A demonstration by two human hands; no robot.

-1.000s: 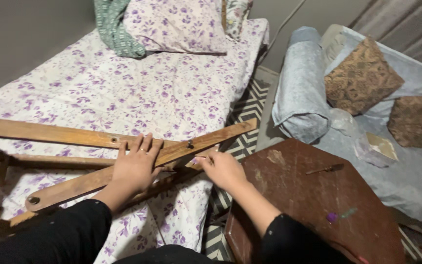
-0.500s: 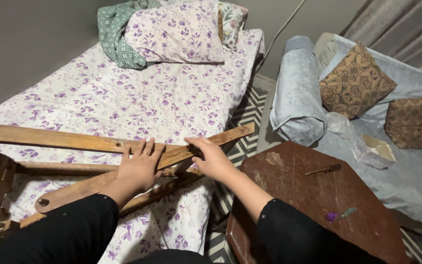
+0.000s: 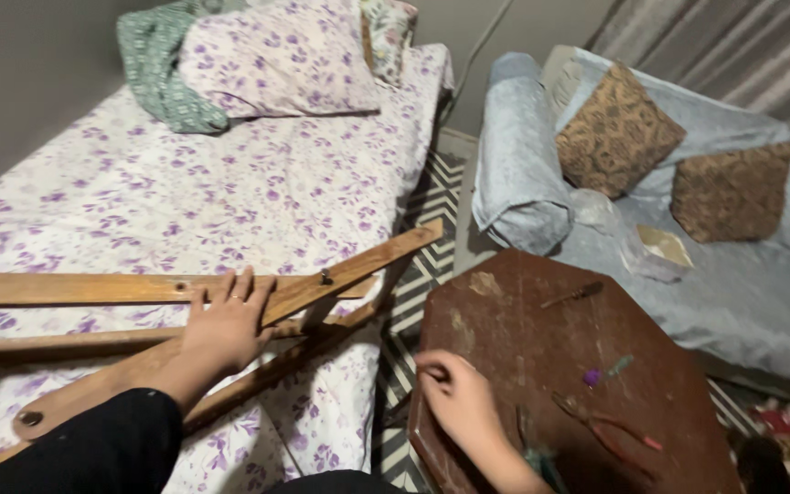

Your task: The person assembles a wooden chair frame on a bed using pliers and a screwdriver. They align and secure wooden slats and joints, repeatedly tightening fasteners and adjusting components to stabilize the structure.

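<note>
A folding wooden frame of crossed slats (image 3: 340,274) lies on the bed with the purple-flowered sheet (image 3: 230,192). A dark bolt (image 3: 325,275) sticks up where two slats cross. My left hand (image 3: 223,325) lies flat on the slats, fingers spread, pressing them down. My right hand (image 3: 454,398) is off the frame, at the near left edge of the brown octagonal table (image 3: 541,338), fingertips pinched together over the tabletop; whether a small part is between them I cannot tell.
On the table lie a screwdriver-like tool (image 3: 573,295), pliers with red handles (image 3: 610,430) and a small purple bit (image 3: 592,376). A grey-covered sofa (image 3: 523,165) with two brown cushions stands to the right. Pillows (image 3: 276,55) are heaped at the bed's head.
My right hand has left the slat joint and come down to the table's near edge. The left hand stays pressed on the slats. The view has tilted down.
</note>
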